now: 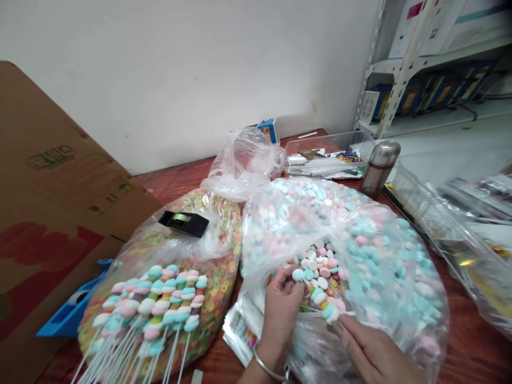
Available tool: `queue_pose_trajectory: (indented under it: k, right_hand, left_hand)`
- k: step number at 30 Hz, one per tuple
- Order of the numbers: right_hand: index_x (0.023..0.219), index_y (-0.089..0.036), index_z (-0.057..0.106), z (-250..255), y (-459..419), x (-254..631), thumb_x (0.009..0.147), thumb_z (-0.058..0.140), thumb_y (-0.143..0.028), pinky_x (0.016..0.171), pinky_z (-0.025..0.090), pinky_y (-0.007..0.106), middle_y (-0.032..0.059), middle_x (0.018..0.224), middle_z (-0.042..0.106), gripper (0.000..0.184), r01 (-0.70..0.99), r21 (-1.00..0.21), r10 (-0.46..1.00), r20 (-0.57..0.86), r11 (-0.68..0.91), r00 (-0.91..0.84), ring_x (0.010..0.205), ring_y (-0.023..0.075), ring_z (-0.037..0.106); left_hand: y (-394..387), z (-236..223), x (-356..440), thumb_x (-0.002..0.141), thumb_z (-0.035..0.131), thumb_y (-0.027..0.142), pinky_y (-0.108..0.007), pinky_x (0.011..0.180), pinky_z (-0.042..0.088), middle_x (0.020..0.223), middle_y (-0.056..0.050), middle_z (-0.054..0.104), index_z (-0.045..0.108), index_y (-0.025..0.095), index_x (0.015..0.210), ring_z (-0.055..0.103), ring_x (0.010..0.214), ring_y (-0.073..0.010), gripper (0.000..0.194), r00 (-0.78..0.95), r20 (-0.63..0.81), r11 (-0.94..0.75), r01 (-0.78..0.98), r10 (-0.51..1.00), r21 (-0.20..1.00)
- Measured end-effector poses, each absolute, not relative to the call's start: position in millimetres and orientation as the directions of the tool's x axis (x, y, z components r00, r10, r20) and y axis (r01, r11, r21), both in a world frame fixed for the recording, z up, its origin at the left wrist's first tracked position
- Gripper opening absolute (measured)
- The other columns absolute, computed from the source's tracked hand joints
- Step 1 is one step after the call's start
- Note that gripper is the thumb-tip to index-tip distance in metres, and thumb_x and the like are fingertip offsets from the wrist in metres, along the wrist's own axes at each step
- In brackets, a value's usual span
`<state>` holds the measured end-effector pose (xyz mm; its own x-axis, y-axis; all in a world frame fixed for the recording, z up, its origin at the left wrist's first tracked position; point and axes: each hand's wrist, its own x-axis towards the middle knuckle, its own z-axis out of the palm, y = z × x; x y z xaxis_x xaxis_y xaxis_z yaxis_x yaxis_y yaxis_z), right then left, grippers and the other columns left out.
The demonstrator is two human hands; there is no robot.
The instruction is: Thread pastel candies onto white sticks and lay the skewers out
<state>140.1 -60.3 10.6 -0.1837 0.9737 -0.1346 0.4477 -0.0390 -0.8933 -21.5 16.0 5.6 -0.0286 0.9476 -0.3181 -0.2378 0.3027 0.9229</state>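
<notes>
My left hand (283, 298), with a bangle on the wrist, is closed, its fingertips against a pale blue marshmallow (298, 275). In my right hand (370, 346), thumb and fingers pinch the lower end of a candy skewer (319, 298) strung with blue, white, green and orange pieces. Its stick is mostly hidden. Both hands are over the opening of a big clear bag (376, 256) of pink, blue and white marshmallows. Loose white and pink candies (316, 262) show in that opening, between and beyond my fingers.
On the left, finished-looking marshmallow skewers (160, 298) lie on a bag of coloured rings (222, 266), with a black tape dispenser (184, 223) above. A cardboard box (52, 176) and blue tray (66, 320) flank it. Behind stand a bottle (379, 168) and a clear bin (296, 152).
</notes>
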Motion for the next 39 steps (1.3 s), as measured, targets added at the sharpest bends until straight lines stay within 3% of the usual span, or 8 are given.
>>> queue_pose_trajectory:
  k: [10, 16, 23, 28, 33, 39]
  right_hand:
    - [0.078, -0.024, 0.063, 11, -63, 136, 0.092, 0.039, -0.041, 0.065, 0.046, 0.023, 0.0015, 0.071, 0.068, 0.032, 0.427, -0.903, 0.973, -0.143, -0.053, -0.183, 0.066, 0.0182, 0.061]
    - [0.082, -0.024, 0.062, 8, -67, 131, 0.092, 0.038, -0.041, 0.062, 0.044, 0.023, 0.0003, 0.071, 0.067, 0.032, 0.376, -0.924, 0.978, -0.139, -0.072, -0.155, 0.065, 0.0179, 0.061]
    - [0.077, -0.025, 0.056, 8, -70, 122, 0.093, 0.034, -0.048, 0.061, 0.042, 0.024, -0.0003, 0.066, 0.062, 0.036, 0.339, -0.934, 0.988, -0.139, -0.111, -0.060, 0.064, 0.0180, 0.058]
    - [0.071, -0.024, 0.050, 3, -69, 115, 0.094, 0.032, -0.048, 0.062, 0.042, 0.024, -0.0005, 0.065, 0.058, 0.038, 0.335, -0.935, 0.986, -0.152, -0.119, -0.071, 0.063, 0.0170, 0.055]
    - [0.075, -0.024, 0.052, 4, -64, 115, 0.095, 0.031, -0.048, 0.065, 0.044, 0.025, 0.0007, 0.068, 0.060, 0.038, 0.330, -0.938, 0.984, -0.146, -0.105, -0.102, 0.065, 0.0172, 0.056]
    - [0.085, -0.022, 0.059, 8, -57, 117, 0.096, 0.032, -0.043, 0.066, 0.046, 0.024, 0.0020, 0.074, 0.065, 0.035, 0.372, -0.926, 0.984, -0.120, -0.063, -0.133, 0.068, 0.0175, 0.060]
  left_hand:
    - [16, 7, -21, 0.070, 0.067, 0.012, -0.026, 0.081, 0.053, 0.111, -0.008, 0.072, 0.069, 0.015, 0.098, 0.068, 0.095, -0.0199, 0.028, -0.043, -0.309, 0.289, -0.245, 0.950, 0.925]
    - [14, 9, -20, 0.070, 0.067, 0.013, -0.026, 0.078, 0.053, 0.104, -0.009, 0.074, 0.070, 0.014, 0.095, 0.068, 0.094, -0.0210, 0.025, -0.037, -0.273, 0.260, -0.205, 0.961, 0.944]
    - [12, 6, -18, 0.069, 0.069, 0.016, -0.028, 0.075, 0.053, 0.094, -0.010, 0.075, 0.072, 0.014, 0.099, 0.068, 0.085, -0.0213, 0.030, -0.054, -0.255, 0.251, -0.076, 0.965, 0.965]
    - [10, 1, -20, 0.070, 0.071, 0.019, -0.032, 0.083, 0.052, 0.101, -0.010, 0.074, 0.074, 0.017, 0.100, 0.067, 0.091, -0.0231, 0.030, -0.082, -0.178, 0.182, 0.046, 0.981, 0.982]
    - [9, -2, -21, 0.074, 0.070, 0.021, -0.035, 0.091, 0.049, 0.104, -0.010, 0.073, 0.074, 0.019, 0.100, 0.066, 0.097, -0.0239, 0.027, -0.055, -0.130, 0.135, 0.099, 0.990, 0.986]
    - [8, -7, -20, 0.077, 0.067, 0.021, -0.034, 0.089, 0.050, 0.103, -0.007, 0.073, 0.074, 0.020, 0.098, 0.066, 0.096, -0.0227, 0.022, 0.009, -0.109, 0.108, 0.039, 0.994, 0.993]
